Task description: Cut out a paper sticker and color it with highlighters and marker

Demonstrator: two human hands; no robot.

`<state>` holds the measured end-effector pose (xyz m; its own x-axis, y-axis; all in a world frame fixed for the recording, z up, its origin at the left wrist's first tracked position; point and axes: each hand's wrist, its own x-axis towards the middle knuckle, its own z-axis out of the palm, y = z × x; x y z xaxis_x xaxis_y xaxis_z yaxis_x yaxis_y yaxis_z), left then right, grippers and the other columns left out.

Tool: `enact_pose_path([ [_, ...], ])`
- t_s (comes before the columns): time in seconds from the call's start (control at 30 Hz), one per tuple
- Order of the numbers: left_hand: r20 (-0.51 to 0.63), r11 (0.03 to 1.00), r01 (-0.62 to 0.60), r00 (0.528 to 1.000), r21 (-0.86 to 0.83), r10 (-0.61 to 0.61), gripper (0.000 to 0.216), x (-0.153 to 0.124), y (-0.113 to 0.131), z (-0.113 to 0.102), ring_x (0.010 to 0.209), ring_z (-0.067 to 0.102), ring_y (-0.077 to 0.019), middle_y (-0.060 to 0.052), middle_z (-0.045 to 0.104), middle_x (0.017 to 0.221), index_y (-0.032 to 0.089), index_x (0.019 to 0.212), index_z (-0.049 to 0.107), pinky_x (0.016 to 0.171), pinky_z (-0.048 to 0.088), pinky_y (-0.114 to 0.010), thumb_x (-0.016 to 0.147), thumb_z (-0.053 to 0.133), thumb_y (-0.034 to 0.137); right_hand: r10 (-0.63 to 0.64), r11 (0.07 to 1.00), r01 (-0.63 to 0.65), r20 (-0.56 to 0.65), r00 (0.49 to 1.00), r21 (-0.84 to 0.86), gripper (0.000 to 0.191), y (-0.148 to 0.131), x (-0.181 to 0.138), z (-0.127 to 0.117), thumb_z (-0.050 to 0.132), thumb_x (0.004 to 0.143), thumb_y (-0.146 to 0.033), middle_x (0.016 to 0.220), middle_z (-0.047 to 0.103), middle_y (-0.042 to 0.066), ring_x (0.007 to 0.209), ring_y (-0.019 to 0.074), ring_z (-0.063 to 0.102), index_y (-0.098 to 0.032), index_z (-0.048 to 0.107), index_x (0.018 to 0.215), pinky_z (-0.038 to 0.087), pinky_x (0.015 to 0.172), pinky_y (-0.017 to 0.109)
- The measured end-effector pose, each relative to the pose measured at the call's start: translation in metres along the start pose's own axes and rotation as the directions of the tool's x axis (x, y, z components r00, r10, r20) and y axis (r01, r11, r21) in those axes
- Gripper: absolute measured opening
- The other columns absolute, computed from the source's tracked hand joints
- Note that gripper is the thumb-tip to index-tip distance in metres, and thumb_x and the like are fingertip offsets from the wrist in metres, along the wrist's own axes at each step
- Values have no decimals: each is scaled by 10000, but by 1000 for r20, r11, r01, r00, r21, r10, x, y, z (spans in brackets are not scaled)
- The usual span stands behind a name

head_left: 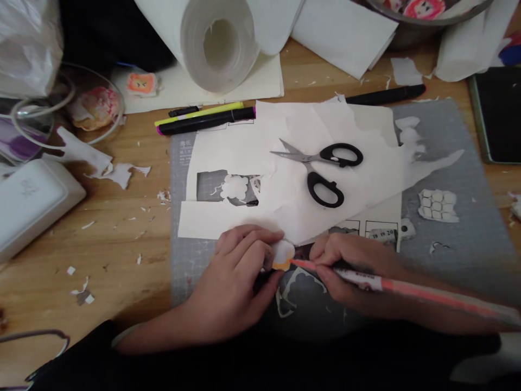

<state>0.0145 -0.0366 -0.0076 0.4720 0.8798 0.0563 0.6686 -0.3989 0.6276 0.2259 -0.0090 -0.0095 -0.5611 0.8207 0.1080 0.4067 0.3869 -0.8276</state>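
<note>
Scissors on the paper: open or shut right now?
Open, partway: the scissors' blades spread in a narrow V, tips apart, and the black handles stand apart too.

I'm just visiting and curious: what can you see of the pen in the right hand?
The pen is long and coral-pink, with a white band whose print is too small to read; it looks like plastic. It is uncapped, its reddish tip pointing left. The right hand grips it near the tip, and the barrel slants towards the picture's right edge. The tip meets, or nearly meets, the orange-tinted edge of a small white cutout in the left hand.
</note>
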Motion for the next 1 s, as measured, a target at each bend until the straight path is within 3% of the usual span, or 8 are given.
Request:
enact_pose_path([
  [0.13, 7, 1000, -2, 1000, -8, 2, 179, 0, -1, 0, 1058, 524, -228, -63, 629, 1095, 200, 795, 402, 869, 435, -407, 792, 567, 130, 36, 999, -36, -44, 998, -8, 100, 0, 0, 0, 494, 808, -167, 659, 622, -10, 579, 107, 597, -198, 471, 715, 435, 524, 212],
  [0.27, 15, 1000, 1, 1000, -4, -1, 193, 0, -1, 0, 1075, 515, -226, -59, 626, 1116, 201, 799, 396, 877, 431, -410, 783, 571, 118, -51, 999, 51, 31, 998, 1, 102, 0, 0, 1, 492, 804, -176, 663, 637, -3, 569, 111, 598, -200, 481, 706, 444, 515, 219],
  [0.4, 18, 1000, 3, 1000, -1, -3, 197, 0, -1, 1, 1074, 515, -227, -57, 629, 1113, 202, 799, 395, 877, 430, -412, 782, 573, 120, -14, 1000, 13, -37, 999, -17, 99, 0, 0, 0, 484, 816, -171, 664, 631, 0, 587, 116, 605, -204, 480, 723, 458, 531, 226],
  [0.53, 25, 1000, 7, 1000, -8, -7, 194, 0, -1, 0, 1084, 506, -229, -59, 621, 1120, 201, 811, 401, 886, 423, -414, 780, 571, 114, -77, 997, 76, 44, 996, 6, 89, 0, 1, -1, 502, 784, -140, 685, 643, -2, 600, 113, 617, -204, 485, 724, 471, 529, 215],
  [0.63, 26, 1000, 4, 1000, -6, -4, 194, 0, -1, 0, 1081, 506, -229, -57, 621, 1118, 201, 811, 397, 882, 421, -414, 783, 568, 114, -20, 999, 18, -39, 999, -34, 104, 1, 1, -1, 488, 792, -130, 669, 636, -6, 588, 111, 608, -203, 473, 719, 459, 531, 216],
  [0.73, 30, 1000, -2, 1000, -8, 3, 194, 1, 0, -1, 1080, 506, -232, -58, 622, 1119, 203, 814, 395, 885, 419, -420, 782, 561, 107, -100, 995, 100, -5, 995, -11, 80, 1, 0, 0, 505, 786, -145, 692, 639, -6, 599, 109, 604, -204, 484, 735, 455, 534, 214],
  [0.87, 42, 1000, 0, 999, -10, 1, 191, 1, 1, 0, 1099, 500, -241, -66, 617, 1140, 203, 817, 395, 891, 419, -430, 781, 557, 108, 11, 999, -13, -49, 999, -45, 105, 0, -2, 2, 476, 811, -179, 645, 624, -12, 557, 109, 585, -208, 477, 710, 417, 509, 225],
  [1.0, 37, 1000, -3, 999, -4, 3, 187, 0, 1, -1, 1095, 506, -238, -67, 619, 1135, 202, 813, 396, 890, 421, -426, 782, 555, 107, 0, 999, -1, -7, 1000, -52, 113, 0, -3, 1, 472, 810, -199, 636, 624, -15, 549, 107, 576, -210, 474, 698, 406, 517, 225],
])
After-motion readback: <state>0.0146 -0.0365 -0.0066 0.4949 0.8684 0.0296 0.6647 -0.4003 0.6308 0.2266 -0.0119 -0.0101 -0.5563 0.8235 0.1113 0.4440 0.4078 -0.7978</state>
